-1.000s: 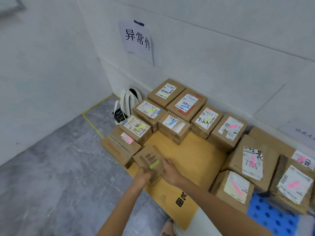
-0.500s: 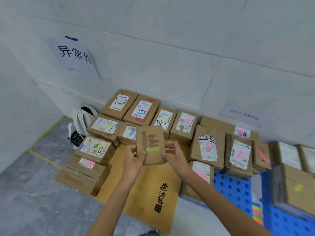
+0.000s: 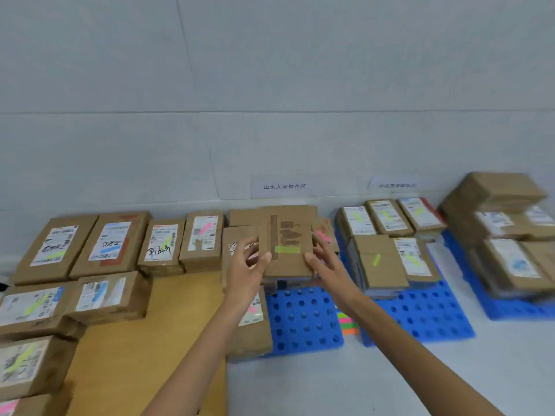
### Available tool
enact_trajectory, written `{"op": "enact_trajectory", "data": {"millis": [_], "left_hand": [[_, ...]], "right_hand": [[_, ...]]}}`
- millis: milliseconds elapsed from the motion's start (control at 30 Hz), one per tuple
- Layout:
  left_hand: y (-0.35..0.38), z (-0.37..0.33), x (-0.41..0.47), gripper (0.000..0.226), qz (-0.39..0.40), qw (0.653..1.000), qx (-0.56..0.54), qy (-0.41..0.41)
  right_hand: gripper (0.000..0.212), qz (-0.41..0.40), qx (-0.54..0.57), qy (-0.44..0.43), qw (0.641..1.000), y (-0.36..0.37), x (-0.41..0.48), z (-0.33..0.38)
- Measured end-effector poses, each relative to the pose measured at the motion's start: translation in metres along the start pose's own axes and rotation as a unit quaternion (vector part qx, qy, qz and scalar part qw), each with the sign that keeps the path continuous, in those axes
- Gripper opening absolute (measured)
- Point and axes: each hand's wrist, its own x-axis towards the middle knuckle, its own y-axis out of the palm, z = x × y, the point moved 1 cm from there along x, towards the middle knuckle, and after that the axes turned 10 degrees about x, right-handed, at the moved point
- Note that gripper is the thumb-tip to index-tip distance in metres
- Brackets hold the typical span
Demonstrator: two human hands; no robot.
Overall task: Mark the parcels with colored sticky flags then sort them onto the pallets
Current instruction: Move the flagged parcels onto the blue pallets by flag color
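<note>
Since the flat parcel [image 3: 286, 235] bears a green flag [image 3: 287, 250] and is held in the air before the wall-side boxes, pinched at its lower side edges by the left hand [image 3: 249, 267] and the right hand [image 3: 327, 265], I judge it belongs further right, on the blue pallet [image 3: 426, 313] whose stacked parcels [image 3: 377, 261] wear green too. Carry it level with the flag facing up, pass over the sticky flag pad [image 3: 348, 324] between the pallets, and lay it flat and square on that stack, not beside the pink-flagged parcel [image 3: 255, 334].
</note>
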Motion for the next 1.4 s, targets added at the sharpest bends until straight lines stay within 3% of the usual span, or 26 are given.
{"op": "enact_trajectory", "data": {"millis": [67,233,500,600,700,800,933,1133,1400], "left_hand": [[0.037,-0.013,-0.001,0.035,0.026,1.000,0.014,0.010],[0.129,-0.027,-0.009,0.026,0.110,0.993,0.049,-0.010],[0.290,-0.044,-0.025,0.030,0.205,0.971,0.125,-0.023],[0.336,-0.043,-0.025,0.032,0.207,0.960,0.187,-0.014],[0.357,-0.033,-0.017,0.032,0.179,0.938,0.291,0.055],[0.365,-0.014,-0.001,0.037,0.152,0.865,0.451,0.157],[0.380,0.007,-0.008,0.041,0.202,0.792,0.556,0.148],[0.384,0.014,-0.010,0.053,0.218,0.773,0.573,0.165],[0.391,0.006,-0.008,0.068,0.246,0.754,0.593,0.141]], "right_hand": [[0.053,-0.034,0.026,0.009,0.999,-0.040,-0.011,0.003],[0.031,-0.132,0.118,0.048,0.983,-0.148,-0.043,0.002],[0.031,-0.250,0.175,0.043,0.951,-0.334,-0.072,0.021],[0.033,-0.294,0.156,0.028,0.943,-0.400,-0.075,0.025],[0.039,-0.324,0.135,0.036,0.936,-0.447,-0.064,0.017],[0.043,-0.322,0.102,0.040,0.941,-0.476,-0.045,0.008],[0.043,-0.319,0.063,0.073,0.943,-0.501,-0.023,-0.018],[0.032,-0.304,-0.041,0.106,0.946,-0.519,0.004,-0.041],[0.034,-0.291,-0.193,0.130,0.928,-0.528,0.020,-0.057]]}}
